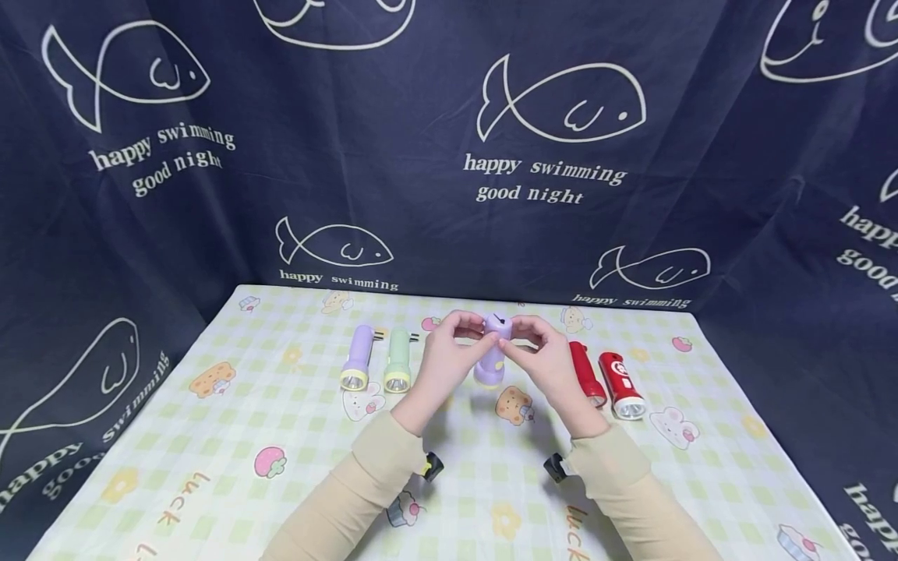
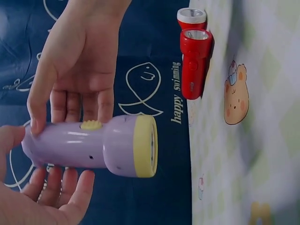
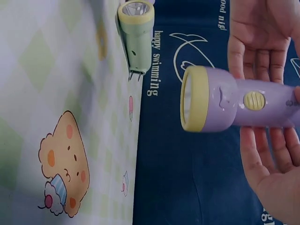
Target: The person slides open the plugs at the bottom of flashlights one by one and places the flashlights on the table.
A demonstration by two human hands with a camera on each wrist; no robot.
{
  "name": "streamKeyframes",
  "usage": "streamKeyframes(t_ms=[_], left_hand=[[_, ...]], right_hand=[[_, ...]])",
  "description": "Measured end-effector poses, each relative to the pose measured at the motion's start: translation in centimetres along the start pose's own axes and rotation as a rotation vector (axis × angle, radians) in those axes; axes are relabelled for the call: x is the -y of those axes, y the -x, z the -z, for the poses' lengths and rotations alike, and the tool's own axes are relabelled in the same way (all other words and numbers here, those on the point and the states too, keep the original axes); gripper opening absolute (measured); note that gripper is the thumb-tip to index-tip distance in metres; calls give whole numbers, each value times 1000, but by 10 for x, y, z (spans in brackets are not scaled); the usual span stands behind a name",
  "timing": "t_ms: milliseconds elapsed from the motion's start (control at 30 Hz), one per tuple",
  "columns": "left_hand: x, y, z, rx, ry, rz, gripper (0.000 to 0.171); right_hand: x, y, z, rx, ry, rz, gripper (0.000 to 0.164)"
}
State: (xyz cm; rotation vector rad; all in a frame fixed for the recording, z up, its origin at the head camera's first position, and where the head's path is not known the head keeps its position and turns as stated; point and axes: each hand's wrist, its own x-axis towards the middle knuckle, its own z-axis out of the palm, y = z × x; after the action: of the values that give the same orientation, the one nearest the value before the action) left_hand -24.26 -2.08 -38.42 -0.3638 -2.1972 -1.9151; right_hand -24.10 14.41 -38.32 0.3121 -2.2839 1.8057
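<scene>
A light purple flashlight (image 1: pixel 489 372) with a yellow rim is held up over the table between both hands, lens end down. My left hand (image 1: pixel 452 352) grips its upper end from the left, thumb on the near side. From the right, my right hand (image 1: pixel 546 360) grips the same end with its thumb and fingers. In the left wrist view, a ribbed yellow switch (image 2: pixel 91 124) shows on the flashlight's body. A small dark piece (image 1: pixel 499 319) shows at the flashlight's top end in the head view.
Left of the hands lie another purple flashlight (image 1: pixel 361 349) and a green flashlight (image 1: pixel 398 351), both with metal prongs sticking out. Two red flashlights, one plain (image 1: pixel 586 375) and one with a white rim (image 1: pixel 620 383), lie to the right. A dark curtain (image 1: pixel 435 171) hangs behind the checked tablecloth (image 1: pixel 295 421).
</scene>
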Motion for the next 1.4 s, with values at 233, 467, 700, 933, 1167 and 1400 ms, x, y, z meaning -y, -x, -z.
streamKeyframes(t_ms=[233, 467, 700, 933, 1167, 1400], left_hand=[[-4, 2, -7, -50, -44, -17, 34], [-3, 3, -11, -84, -93, -20, 35], [-2, 3, -12, -98, -116, -33, 35], [0, -1, -8, -81, -148, -81, 31], [3, -6, -1, -28, -123, -98, 30], [0, -8, 7, 61, -104, -75, 30]], right_hand=[[4, 4, -6, -60, 18, 39, 34], [23, 14, -15, -103, 90, 92, 31], [26, 17, -16, -108, 105, 91, 30], [23, 15, -14, -72, 102, 102, 29], [6, 8, -7, -9, 52, 94, 30], [-8, 1, -2, 36, -10, 64, 32]])
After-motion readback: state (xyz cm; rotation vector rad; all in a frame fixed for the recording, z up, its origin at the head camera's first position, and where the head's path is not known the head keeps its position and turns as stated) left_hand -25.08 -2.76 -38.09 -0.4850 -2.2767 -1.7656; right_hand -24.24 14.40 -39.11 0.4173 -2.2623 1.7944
